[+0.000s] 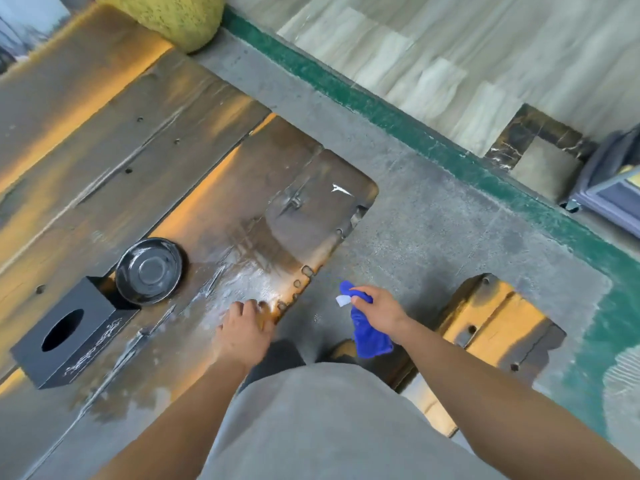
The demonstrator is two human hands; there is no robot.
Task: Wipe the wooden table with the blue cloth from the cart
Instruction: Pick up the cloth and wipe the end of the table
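The wooden table (pixel 145 140) fills the left half of the view, its near corner shiny and wet. My left hand (pixel 244 329) rests flat on the table's near edge, fingers spread, holding nothing. My right hand (pixel 379 311) hangs off the table's edge over the floor, shut on the blue cloth (pixel 367 332). The cloth dangles below my fist, with a small white tag at its top. A grey cart (pixel 613 188) shows at the far right edge.
A black dish (pixel 149 270) and a black tissue box (pixel 69 336) stand on the table to the left of my left hand. A wooden stool (pixel 498 327) sits on the concrete floor at the right. A yellow-green pot (pixel 173 19) stands at the top.
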